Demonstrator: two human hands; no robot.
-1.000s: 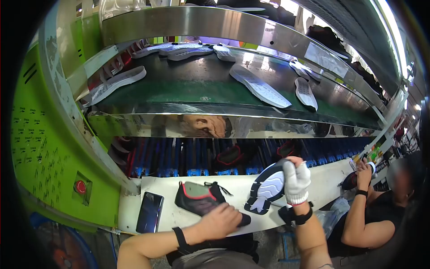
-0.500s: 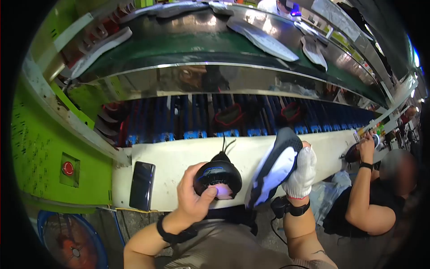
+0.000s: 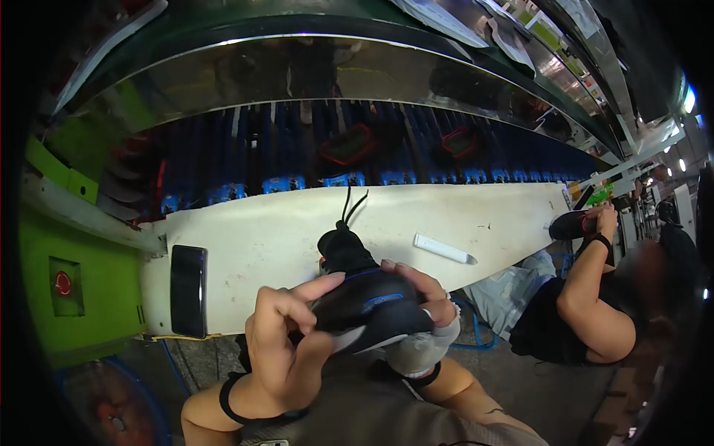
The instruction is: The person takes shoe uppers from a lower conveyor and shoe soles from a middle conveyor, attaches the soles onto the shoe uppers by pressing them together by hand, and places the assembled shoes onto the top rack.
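A black shoe upper point(image 3: 357, 293) with a blue mark is held close to my body, its laces pointing away over the white table. The fingers of my bare left hand point(image 3: 286, 334) are wrapped round its left side. My right hand point(image 3: 428, 320), in a white glove with bare fingertips, grips its right side. Below the upper, a black and white sole point(image 3: 387, 331) shows in part between my hands, pressed against or very near it. The hands hide the rest of the sole.
A phone point(image 3: 189, 291) lies on the white table point(image 3: 275, 238) at the left, a white marker-like tool point(image 3: 445, 249) at the right. Beyond runs a blue roller conveyor point(image 3: 282, 149) with dark shoes. A co-worker point(image 3: 595, 305) holds a shoe at the right.
The sole has moved left to the upper, and my right hand now grips the upper too. The upper has tilted. The view has dropped, and the white tool has come into sight.
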